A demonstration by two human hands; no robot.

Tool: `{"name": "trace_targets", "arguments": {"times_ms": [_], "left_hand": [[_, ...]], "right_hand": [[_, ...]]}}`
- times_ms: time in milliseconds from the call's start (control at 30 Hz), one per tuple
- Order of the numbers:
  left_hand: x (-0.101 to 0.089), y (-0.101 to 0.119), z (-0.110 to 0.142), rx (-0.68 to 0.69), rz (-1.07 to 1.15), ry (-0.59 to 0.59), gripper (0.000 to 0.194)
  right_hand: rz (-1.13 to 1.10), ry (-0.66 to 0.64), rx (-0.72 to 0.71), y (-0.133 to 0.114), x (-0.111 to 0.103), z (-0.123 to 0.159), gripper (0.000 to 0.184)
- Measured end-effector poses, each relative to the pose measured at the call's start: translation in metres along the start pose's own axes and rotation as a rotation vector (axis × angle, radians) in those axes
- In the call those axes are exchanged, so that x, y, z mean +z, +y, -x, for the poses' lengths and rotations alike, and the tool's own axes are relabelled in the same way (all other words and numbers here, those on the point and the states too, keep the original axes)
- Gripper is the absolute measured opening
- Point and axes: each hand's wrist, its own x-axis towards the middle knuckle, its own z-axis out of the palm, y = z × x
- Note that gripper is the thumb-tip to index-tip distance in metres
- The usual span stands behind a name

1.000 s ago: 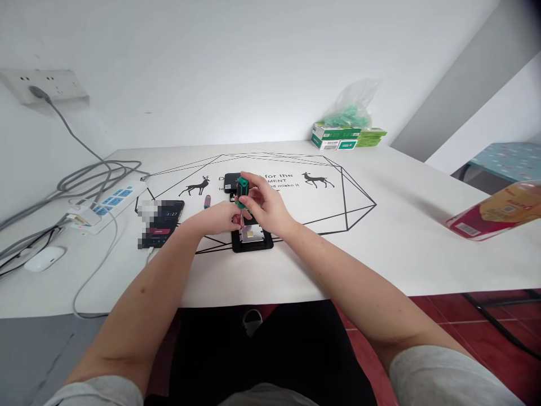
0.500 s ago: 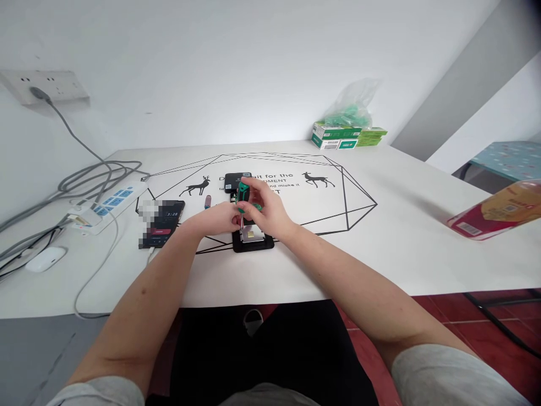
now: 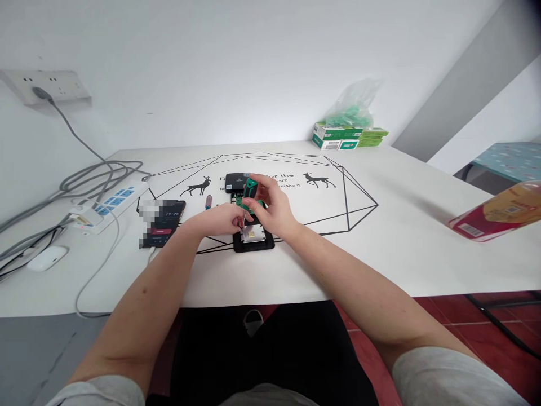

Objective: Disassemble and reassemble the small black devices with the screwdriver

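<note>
In the head view, my right hand (image 3: 276, 210) is closed around the green and black handle of a screwdriver (image 3: 250, 190). The screwdriver leans, its thin shaft pointing down into an opened black electronic device (image 3: 253, 246). A green circuit board and a silver metal plate (image 3: 252, 234) show inside the device. At its left edge is my left hand (image 3: 222, 219), fingers pinched beside the shaft and a small bit of red; whatever they hold is too small to make out. Behind the device lies a black box-shaped piece (image 3: 236, 182) with labels.
Left of my hands lie a small red and blue object (image 3: 208, 202), a phone (image 3: 169, 223), a power strip (image 3: 114, 206) with cables and a white earbud case (image 3: 47, 258). Green boxes (image 3: 338, 135) stand at the back; a tall snack package (image 3: 494, 217) is at the right.
The screwdriver handle has tilted to the right, along with my right hand, showing more of the circuit board. My left hand has barely shifted.
</note>
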Motion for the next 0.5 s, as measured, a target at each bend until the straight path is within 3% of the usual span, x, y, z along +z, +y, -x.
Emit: {"name": "trace_targets", "arguments": {"times_ms": [233,500], "left_hand": [[-0.0022,-0.0008,0.0044,-0.030,0.090,0.040,0.027],[-0.0046,-0.0008,0.0034,-0.026,0.065,0.052,0.014]], "right_hand": [[-0.025,0.059,-0.013,0.0073,-0.0019,0.0005,0.051],[-0.042,0.093,0.005,0.0098,-0.0046,0.0012,0.056]]}}
